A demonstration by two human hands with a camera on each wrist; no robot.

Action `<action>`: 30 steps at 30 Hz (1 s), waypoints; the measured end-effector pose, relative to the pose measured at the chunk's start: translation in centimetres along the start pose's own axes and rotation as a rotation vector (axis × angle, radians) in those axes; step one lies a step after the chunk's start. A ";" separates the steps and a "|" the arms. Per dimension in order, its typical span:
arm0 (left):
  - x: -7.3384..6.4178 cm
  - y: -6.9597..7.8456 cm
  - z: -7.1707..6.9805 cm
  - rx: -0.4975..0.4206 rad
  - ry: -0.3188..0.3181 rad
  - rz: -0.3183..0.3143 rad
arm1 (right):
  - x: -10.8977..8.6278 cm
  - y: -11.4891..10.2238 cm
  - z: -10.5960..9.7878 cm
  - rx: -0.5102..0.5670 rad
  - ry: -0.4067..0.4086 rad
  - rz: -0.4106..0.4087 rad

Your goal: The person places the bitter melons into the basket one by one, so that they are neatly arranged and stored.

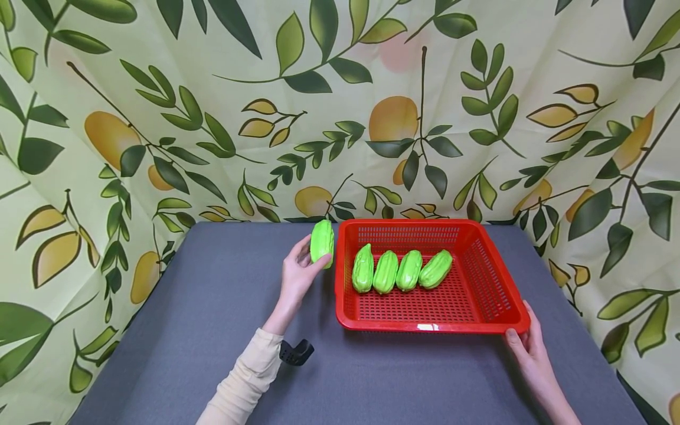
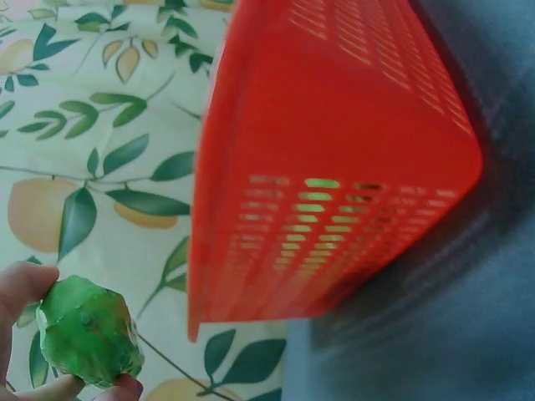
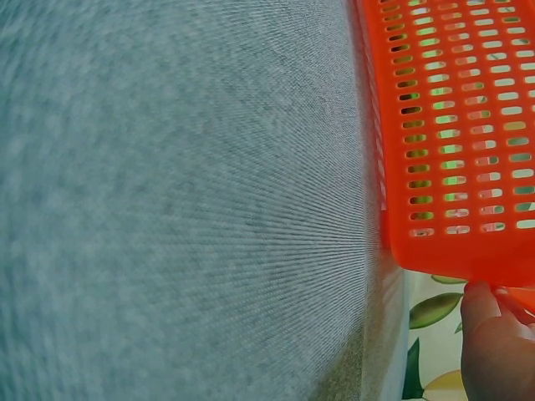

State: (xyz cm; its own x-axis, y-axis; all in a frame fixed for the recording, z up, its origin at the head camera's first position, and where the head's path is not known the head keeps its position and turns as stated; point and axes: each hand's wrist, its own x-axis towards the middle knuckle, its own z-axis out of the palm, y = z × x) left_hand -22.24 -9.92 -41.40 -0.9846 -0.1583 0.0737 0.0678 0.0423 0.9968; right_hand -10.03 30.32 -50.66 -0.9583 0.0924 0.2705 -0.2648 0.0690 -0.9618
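Observation:
My left hand (image 1: pixel 297 274) pinches a pale green, ribbed bitter melon (image 1: pixel 321 243) between thumb and fingers, just outside the left rim of a red plastic basket (image 1: pixel 425 327). The left wrist view shows the rounded, bumpy end of that bitter melon (image 2: pixel 88 330), with fingertips on its sides. Inside the basket, several similar bitter melons (image 1: pixel 408 271) lie side by side in a row, toward the left and middle. At the basket's near right corner, my right hand (image 1: pixel 531 345) grips the rim, its thumb on the front side.
A grey cloth (image 1: pixel 223 295) covers the table under the basket. Behind and at both sides hangs a curtain (image 1: pixel 340 118) printed with leaves and fruit. A black strap (image 1: pixel 296 352) sits at my left wrist, beside the cream sleeve (image 1: pixel 247 378).

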 end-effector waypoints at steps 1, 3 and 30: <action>0.0 0.2 0.2 -0.001 -0.005 0.002 | 0.0 0.0 0.0 0.005 -0.001 -0.004; 0.0 0.6 0.6 0.000 -0.019 0.005 | -0.1 0.0 0.0 0.006 -0.004 -0.008; 0.5 3.4 4.7 0.041 -0.222 0.049 | 0.1 0.2 -0.1 0.046 -0.013 -0.028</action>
State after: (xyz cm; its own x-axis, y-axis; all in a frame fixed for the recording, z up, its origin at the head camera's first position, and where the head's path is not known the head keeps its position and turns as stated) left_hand -23.22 -5.23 -38.15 -0.9919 0.0657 0.1087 0.1141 0.0857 0.9898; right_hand -10.16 30.45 -50.84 -0.9518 0.0781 0.2967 -0.2956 0.0253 -0.9550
